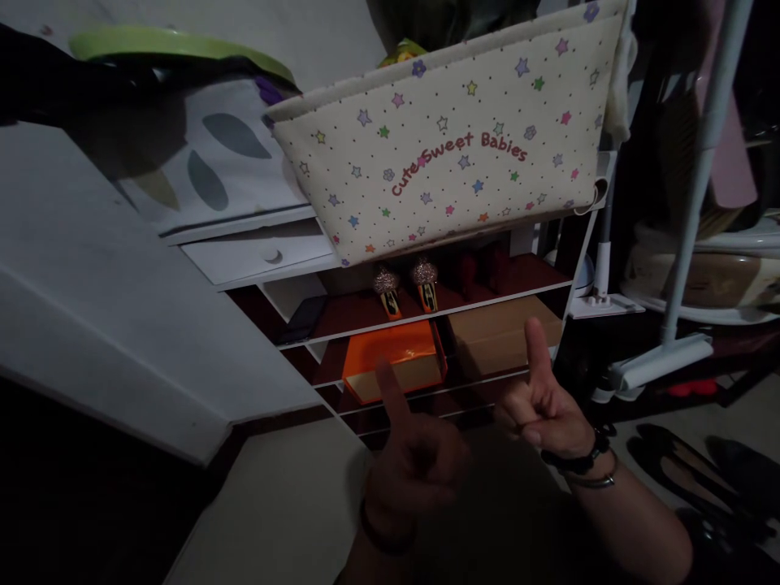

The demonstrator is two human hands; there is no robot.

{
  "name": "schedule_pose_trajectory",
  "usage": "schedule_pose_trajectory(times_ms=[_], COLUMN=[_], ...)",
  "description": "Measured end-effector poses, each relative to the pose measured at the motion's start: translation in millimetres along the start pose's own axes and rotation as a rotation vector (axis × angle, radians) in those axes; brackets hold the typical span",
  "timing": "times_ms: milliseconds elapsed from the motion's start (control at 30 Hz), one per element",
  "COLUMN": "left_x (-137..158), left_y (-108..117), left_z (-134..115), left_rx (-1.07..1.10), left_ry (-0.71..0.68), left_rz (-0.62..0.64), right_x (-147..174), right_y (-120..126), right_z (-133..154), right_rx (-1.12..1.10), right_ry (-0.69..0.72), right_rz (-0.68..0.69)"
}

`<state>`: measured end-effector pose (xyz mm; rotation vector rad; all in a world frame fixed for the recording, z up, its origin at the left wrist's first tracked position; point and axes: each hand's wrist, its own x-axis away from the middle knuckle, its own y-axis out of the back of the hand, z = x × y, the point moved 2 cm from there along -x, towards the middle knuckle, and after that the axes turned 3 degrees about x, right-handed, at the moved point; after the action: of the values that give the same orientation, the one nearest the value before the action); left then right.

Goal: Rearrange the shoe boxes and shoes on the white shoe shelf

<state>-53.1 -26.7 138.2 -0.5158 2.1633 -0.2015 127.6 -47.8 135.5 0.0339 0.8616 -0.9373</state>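
My left hand [420, 463] is raised in front of the shelf with its index finger stretched out and the other fingers curled, holding nothing. Its fingertip overlaps the view of an orange box [396, 345] on the lower shelf; I cannot tell whether they touch. Further right, my right hand [548, 414] makes the same pointing shape, empty, with a dark bracelet and a metal bangle at the wrist. Behind its fingertip lies a brown cardboard box [487, 333]. Sparkly-toed shoes [425, 284] stand on the shelf above, beside dark red ones [481, 272].
A star-patterned fabric bin [451, 179] overhangs the front of the shelf unit [487, 301]. Left of it are a leaf-patterned box [213, 154] and a small drawer [262, 256]. A squeegee [664, 361] and dark flat shoes [688, 463] are at right.
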Motion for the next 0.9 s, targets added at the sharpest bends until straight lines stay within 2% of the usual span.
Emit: schedule_pose_trajectory(times_ms=[100,333,500,567,667,767,833,900], left_x=[0.7,-1.2,2.3,5.4,8.5,10.9,15.8,24.8], left_y=[0.7,-0.2,4.0,8.2,18.2,28.1,32.7,34.4], left_z=[-2.0,-6.1,-7.7,-6.3,2.9,22.1,38.2,54.0], left_rx=[-0.007,0.016,-0.009,-0.036,-0.110,-0.235,-0.352,-0.495], left_ry=[0.048,0.038,0.030,0.086,0.214,0.353,0.458,0.578], left_rz=[-0.026,0.009,0.047,-0.039,-0.300,-0.502,-0.580,-0.605], right_x=[1.8,4.8,6.4,5.9,1.9,-1.5,1.5,10.5], right_y=[2.1,2.7,4.0,4.7,8.6,18.4,25.8,29.5], right_z=[-0.3,1.6,2.6,2.9,-1.1,-15.2,-30.7,-49.8], right_rx=[0.020,0.007,-0.019,-0.027,-0.043,0.034,0.159,0.327], right_ry=[-0.037,-0.060,-0.090,-0.101,-0.126,-0.166,-0.221,-0.322], right_rz=[-0.039,-0.052,-0.127,-0.163,-0.241,-0.404,-0.529,-0.587])
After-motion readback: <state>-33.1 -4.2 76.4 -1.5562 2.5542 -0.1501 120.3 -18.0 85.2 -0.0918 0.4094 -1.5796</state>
